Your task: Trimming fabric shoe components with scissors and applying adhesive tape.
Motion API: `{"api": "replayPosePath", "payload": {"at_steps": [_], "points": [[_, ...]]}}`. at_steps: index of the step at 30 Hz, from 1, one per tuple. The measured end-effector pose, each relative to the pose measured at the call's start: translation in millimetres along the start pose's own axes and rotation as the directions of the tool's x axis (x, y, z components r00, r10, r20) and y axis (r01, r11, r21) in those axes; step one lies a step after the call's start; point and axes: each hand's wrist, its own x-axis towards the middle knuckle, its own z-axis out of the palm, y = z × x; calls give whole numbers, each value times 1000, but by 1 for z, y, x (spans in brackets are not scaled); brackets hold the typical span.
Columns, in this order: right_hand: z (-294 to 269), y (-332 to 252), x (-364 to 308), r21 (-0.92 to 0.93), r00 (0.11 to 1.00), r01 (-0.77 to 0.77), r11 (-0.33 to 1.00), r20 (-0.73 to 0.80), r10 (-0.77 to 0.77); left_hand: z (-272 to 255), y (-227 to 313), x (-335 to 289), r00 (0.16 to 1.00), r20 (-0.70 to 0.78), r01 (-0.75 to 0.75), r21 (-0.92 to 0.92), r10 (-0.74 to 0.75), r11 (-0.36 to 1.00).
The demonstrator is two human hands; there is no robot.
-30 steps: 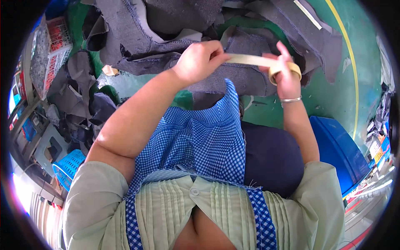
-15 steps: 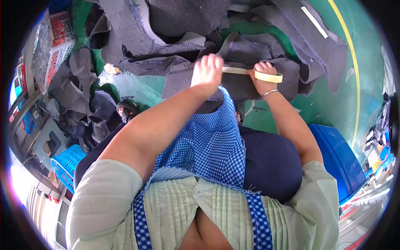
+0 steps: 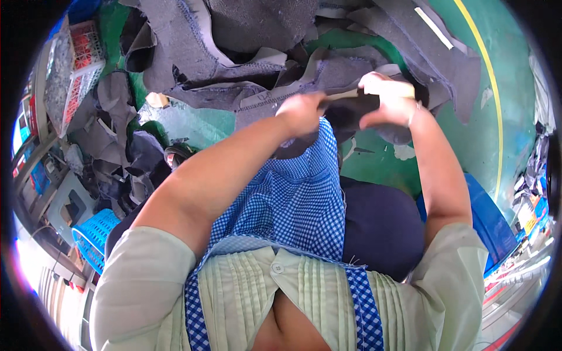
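Observation:
My left hand [image 3: 301, 114], blurred, is closed on the edge of a dark grey carpet-like piece [image 3: 348, 114] with stitched edges, in front of my lap. From that hand a narrow pale strip of tape [image 3: 342, 95] stretches to the right. My right hand [image 3: 398, 108] bears a cream roll of tape [image 3: 393, 89] around its fingers. Its thumb sits lower, apart from the fingertips. Motion smears the right hand and the roll, so the exact grip is hard to see. The carpet piece is tilted, its right part partly hidden behind that hand.
Heaped dark carpet pieces [image 3: 263, 26] cover the green floor ahead, one with a pale strip [image 3: 434, 28]. More scraps [image 3: 117, 111] lie left, near a red-and-white crate [image 3: 85, 52] and a blue basket [image 3: 93, 237]. A blue bin [image 3: 494, 225] stands right; a yellow line [image 3: 494, 88] crosses the floor.
My right hand has moved right and slightly up with the tape roll, and its thumb has spread. My left hand has shifted slightly nearer and right. The carpet piece has tilted and bent.

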Motion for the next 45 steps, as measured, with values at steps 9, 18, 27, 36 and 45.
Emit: {"api": "replayPosePath", "payload": {"at_steps": [9, 18, 27, 36, 45], "points": [[-123, -83, -100, -760, 655, -472, 447, -642, -398, -17, -34, -66, 848, -363, -241, 387, 387, 890], [1, -29, -34, -439, 968, -220, 871, -205, 142, 10, -94, -54, 993, -20, -82, 614, 120, 785], [69, -8, -4, -426, 943, 23, 904, -290, -161, 12, -61, -49, 985, -110, -56, 524, 133, 850], [55, -23, -71, -473, 996, -79, 877, -80, 47, 58, -12, -54, 933, 215, -360, 582, 289, 729], [107, 2, -50, -130, 931, -57, 990, -365, 6, 3, -37, -30, 863, 325, -501, 637, 385, 586]]}}
